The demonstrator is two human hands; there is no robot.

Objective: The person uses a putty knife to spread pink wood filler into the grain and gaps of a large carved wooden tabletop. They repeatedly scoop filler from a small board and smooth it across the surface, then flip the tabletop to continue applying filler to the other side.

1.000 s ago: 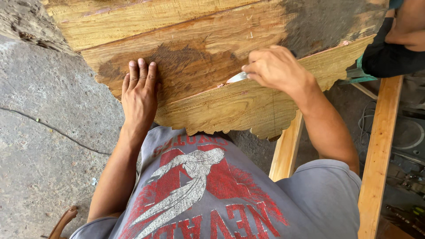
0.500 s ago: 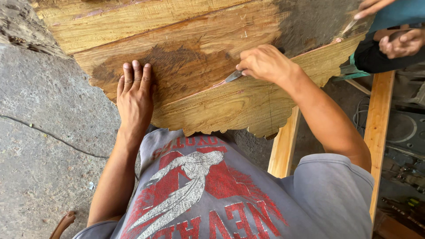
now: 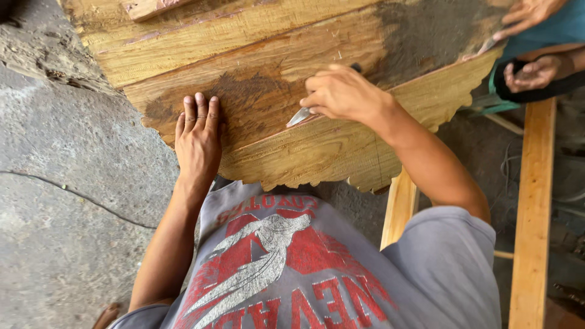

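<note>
Grey cracked concrete floor (image 3: 67, 201) lay under a slanted surface, a broad yellow-brown wooden panel with a scalloped carved edge (image 3: 317, 152). Right-hand fingers (image 3: 323, 91) were clenched around a small grey metal blade (image 3: 300, 116), its tip touching the wood just left of them, at the rim of a dark rough patch (image 3: 244, 97). Left-hand fingers (image 3: 198, 113) lay flat and released, pressing that patch. Scraping seemed in hand; the next stroke likely needed steady bracing. Beyond, top right, another person's hands (image 3: 533, 73) worked the same panel.
</note>
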